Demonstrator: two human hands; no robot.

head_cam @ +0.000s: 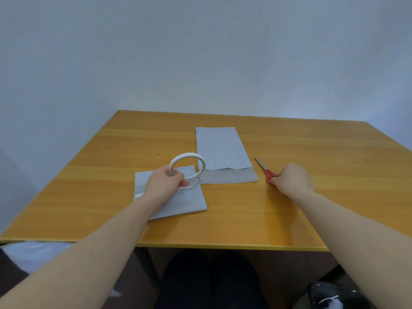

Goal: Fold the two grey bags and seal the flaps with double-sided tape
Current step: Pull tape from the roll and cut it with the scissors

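A folded grey bag [187, 202] lies near the table's front, left of centre, with a white strip of tape running across it under my hand. My left hand [165, 182] holds a white roll of double-sided tape [188, 165] upright over that bag. A second grey bag [221, 152] lies flat and longer behind it, its flap open toward me. My right hand [292, 178] is closed on the red handles of a pair of scissors [265, 170] lying on the table to the right of that bag, blades pointing away.
The wooden table [312, 197] runs to a pale wall at the back. Below the front edge are my dark-clad legs [211, 282], a dark bag [334, 295] on the floor to the right and white material [33, 253] to the left.
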